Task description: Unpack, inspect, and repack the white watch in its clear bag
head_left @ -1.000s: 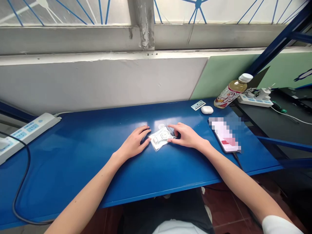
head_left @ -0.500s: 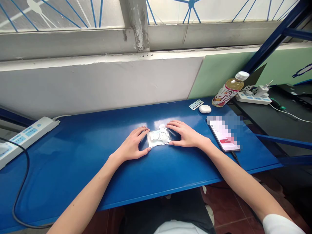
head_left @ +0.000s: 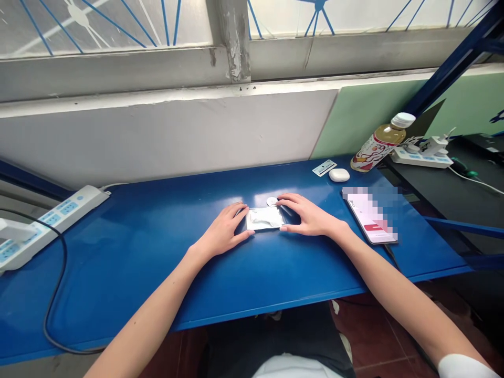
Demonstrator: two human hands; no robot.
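Note:
A small clear plastic packet (head_left: pixel 264 218) with white contents lies flat on the blue table (head_left: pixel 157 252), squared to the table edge. My left hand (head_left: pixel 224 231) rests at its left edge, thumb and fingers spread and touching the packet. On the packet's right edge sits my right hand (head_left: pixel 309 216), fingers arched and apart, fingertips on it. A small white round disc (head_left: pixel 271 201) lies just behind the packet, by my right fingertips.
A phone (head_left: pixel 370 216) lies to the right of my right hand. Farther back right are a white earbud case (head_left: pixel 339 175), a small card (head_left: pixel 324 167) and a drink bottle (head_left: pixel 380 144). A power strip (head_left: pixel 51 218) with a black cable sits at the left.
The packet has been turned from a tilted position to lie square, and now shows a plainer face. Both hands stay at its two sides.

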